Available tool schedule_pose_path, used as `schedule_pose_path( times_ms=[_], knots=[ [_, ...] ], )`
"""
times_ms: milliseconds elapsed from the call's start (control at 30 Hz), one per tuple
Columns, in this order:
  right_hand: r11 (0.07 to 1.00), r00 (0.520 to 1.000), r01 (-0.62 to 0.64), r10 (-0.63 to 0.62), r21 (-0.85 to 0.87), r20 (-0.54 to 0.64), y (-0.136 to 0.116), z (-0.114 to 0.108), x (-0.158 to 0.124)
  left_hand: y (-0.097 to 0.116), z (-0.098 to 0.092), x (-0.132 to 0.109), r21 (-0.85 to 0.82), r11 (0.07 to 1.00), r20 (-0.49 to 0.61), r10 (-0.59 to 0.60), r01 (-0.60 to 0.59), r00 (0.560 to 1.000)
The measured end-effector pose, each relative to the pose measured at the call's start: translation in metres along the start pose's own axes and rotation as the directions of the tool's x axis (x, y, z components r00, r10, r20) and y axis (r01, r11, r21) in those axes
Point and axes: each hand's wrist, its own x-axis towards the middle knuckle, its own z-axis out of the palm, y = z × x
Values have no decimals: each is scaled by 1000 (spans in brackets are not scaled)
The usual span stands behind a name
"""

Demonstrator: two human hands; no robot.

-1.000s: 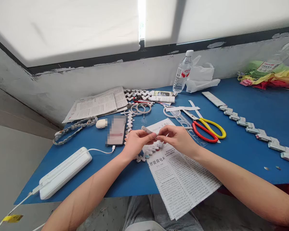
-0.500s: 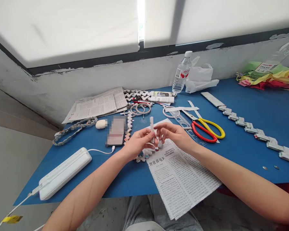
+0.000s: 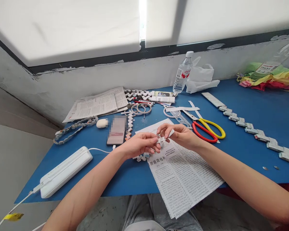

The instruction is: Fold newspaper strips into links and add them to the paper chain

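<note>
Above a newspaper sheet (image 3: 183, 173), my left hand (image 3: 142, 144) pinches one end of a small folded paper strip (image 3: 162, 140). The fingers of my right hand (image 3: 179, 135) are closed on the strip's other end, which sticks up as a pale tip. Part of a zigzag folded-paper chain (image 3: 142, 157) lies on the blue table (image 3: 125, 179) just below my left hand. How the strip joins the chain is hidden by my fingers.
Red-and-yellow-handled scissors (image 3: 204, 131) lie right of my hands, near paper strips and rings. A phone (image 3: 117, 131) and white power strip (image 3: 66, 173) are left. A water bottle (image 3: 182, 73) stands behind. A long folded chain (image 3: 252, 128) crosses the right side.
The strip, upright before, now lies nearly level between my hands. My right fingers have closed on its end, and my left hand has turned slightly.
</note>
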Motion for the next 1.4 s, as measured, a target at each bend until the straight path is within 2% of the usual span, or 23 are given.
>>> schedule_pose_path(
  times_ms=[100, 167, 267, 333, 433, 500, 567, 767, 867, 1000, 1200, 1300, 1400],
  knots=[
    [1000, 1000, -4, 4, -15, -1, -4, -2, 0, 2, -2, -1, 41, 999, -46, -12, 14, 999],
    [995, 999, -49, 48, -87, -13, -8, -3, -1, 3, -3, -1, 101, 995, -91, -11, 20, 996],
    [954, 987, -143, 117, -265, -110, -13, -3, -1, 3, -3, 0, 213, 977, -191, 48, -6, 980],
    [935, 978, -174, 129, -308, -162, -14, -2, -2, 2, -2, 0, 269, 963, -259, 102, -30, 961],
    [965, 987, -152, 136, -212, -88, -15, -2, -3, 1, -1, 0, 314, 949, -307, 142, -41, 941],
    [980, 993, -121, 119, -156, -23, -15, -2, -3, 1, -1, 0, 322, 945, -303, 151, -48, 941],
    [981, 994, -111, 110, -156, -17, -16, -2, -3, 2, 0, -1, 325, 943, -289, 167, -67, 943],
    [928, 958, -220, 148, -300, -246, -15, 6, -1, 3, 2, -1, 388, 913, -298, 250, -122, 921],
    [898, 944, -217, 93, -382, -317, -11, 10, -2, -1, 3, 0, 435, 888, -304, 302, -150, 904],
    [824, 945, -149, -44, -547, -323, -8, 11, -4, -6, 6, 0, 534, 823, -284, 392, -195, 875],
    [610, 942, 22, -277, -792, -187, -8, 14, -6, -9, 8, -1, 673, 714, -233, 456, -196, 859],
    [524, 935, 90, -337, -847, -109, -9, 18, -6, -11, 8, -1, 729, 659, -233, 491, -183, 839],
    [480, 926, 105, -368, -871, -91, -8, 21, -5, -11, 10, -1, 761, 619, -232, 540, -195, 809]
  ],
)
